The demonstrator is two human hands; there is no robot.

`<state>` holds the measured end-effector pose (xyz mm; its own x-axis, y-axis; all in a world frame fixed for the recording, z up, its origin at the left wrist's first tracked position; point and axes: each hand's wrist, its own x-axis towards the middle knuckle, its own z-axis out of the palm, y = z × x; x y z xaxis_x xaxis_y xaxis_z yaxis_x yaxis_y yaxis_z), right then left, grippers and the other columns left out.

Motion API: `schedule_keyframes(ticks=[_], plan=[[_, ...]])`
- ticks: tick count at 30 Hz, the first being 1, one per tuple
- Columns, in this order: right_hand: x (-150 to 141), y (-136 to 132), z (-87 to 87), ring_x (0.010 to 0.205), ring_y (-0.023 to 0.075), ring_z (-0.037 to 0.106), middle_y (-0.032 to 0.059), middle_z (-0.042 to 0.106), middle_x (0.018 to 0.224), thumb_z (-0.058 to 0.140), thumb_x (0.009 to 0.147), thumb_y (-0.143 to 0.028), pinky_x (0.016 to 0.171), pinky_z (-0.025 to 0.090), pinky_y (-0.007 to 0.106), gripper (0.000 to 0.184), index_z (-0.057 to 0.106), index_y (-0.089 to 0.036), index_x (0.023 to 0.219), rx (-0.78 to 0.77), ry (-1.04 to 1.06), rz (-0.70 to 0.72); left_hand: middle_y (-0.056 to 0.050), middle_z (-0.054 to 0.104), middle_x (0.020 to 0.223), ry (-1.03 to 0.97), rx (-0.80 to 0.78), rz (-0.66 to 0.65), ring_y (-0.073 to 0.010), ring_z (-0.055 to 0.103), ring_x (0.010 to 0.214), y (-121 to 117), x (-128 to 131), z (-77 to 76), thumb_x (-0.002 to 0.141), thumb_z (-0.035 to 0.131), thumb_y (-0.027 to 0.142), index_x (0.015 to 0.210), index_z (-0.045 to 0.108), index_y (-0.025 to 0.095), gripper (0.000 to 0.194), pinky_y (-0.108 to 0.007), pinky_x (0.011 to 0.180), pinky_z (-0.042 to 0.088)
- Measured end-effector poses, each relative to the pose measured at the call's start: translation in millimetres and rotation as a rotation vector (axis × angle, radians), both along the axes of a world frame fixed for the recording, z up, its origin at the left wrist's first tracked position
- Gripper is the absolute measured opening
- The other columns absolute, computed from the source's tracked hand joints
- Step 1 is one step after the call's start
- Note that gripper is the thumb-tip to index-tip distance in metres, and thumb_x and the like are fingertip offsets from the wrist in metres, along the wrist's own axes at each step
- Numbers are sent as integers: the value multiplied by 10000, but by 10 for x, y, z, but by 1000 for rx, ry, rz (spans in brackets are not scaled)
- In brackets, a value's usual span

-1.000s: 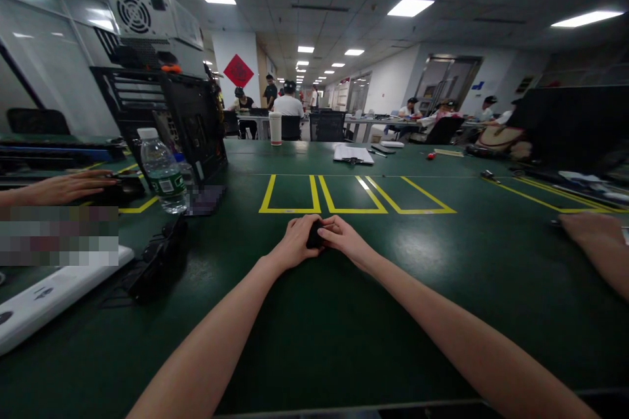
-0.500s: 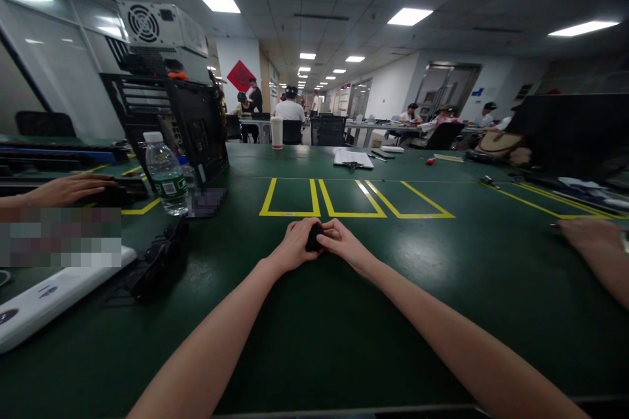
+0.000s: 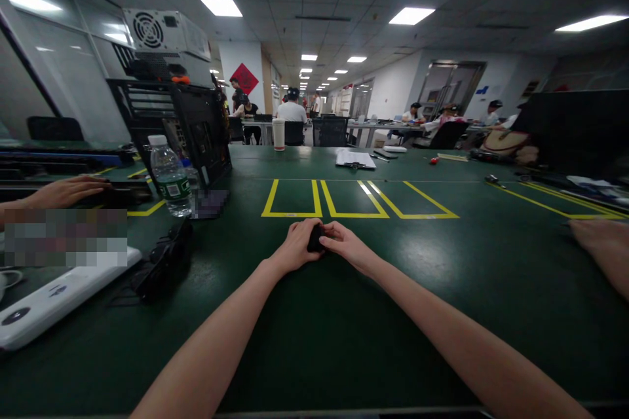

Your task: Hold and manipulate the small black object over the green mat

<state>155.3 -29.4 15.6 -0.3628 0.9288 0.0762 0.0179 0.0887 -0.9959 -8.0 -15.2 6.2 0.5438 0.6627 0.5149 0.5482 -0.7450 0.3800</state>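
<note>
A small dark black object [image 3: 315, 237], its kind too dim to make out, is held low over the green table [image 3: 314, 334] between my two hands. Curled around its left side is my left hand [image 3: 297, 245]. My right hand [image 3: 344, 243] pinches it from the right with thumb and fingers. Fingers cover much of the object. Just beyond my hands, yellow tape [image 3: 358, 215] marks out several box shapes on the tabletop.
Left stand a water bottle [image 3: 170, 177], an open computer case [image 3: 191, 124] with a power supply [image 3: 164, 33] on top, black cables [image 3: 164, 258] and a white power strip [image 3: 63, 294]. Farther back are a clipboard [image 3: 356, 158] and cup [image 3: 278, 135]. Other people's hands [image 3: 69, 192] reach in at both sides.
My hands keep the same hold on the black object. The view has shifted slightly, and the other person's hand at the right edge has moved a little to the right.
</note>
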Motion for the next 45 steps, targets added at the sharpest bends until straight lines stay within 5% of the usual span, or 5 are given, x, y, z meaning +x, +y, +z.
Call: schedule_keyframes(ticks=[16,24,45], plan=[[-35,39,-12,947,189,532,52,557,982,594,690,-355,834,422,367,299,516,-194,930,-89,22,-41,-55,479,1096,-2,-16,3,-235,445,1063,-30,-5,46,631,624,183,1116,317,231,576,-437,928,263],[11,39,-37,851,164,559,2,584,854,691,593,-263,796,433,345,393,484,-228,926,-68,45,-3,-53,470,1099,-1,-51,-2,-232,440,1056,6,9,16,636,621,201,1118,321,223,568,-416,928,261],[5,13,-42,840,170,556,18,584,866,580,699,-364,765,445,360,273,490,-225,917,2,-2,-20,-54,464,1098,10,-2,-3,-225,445,1043,6,-1,5,640,627,224,1117,323,220,565,-405,924,276]])
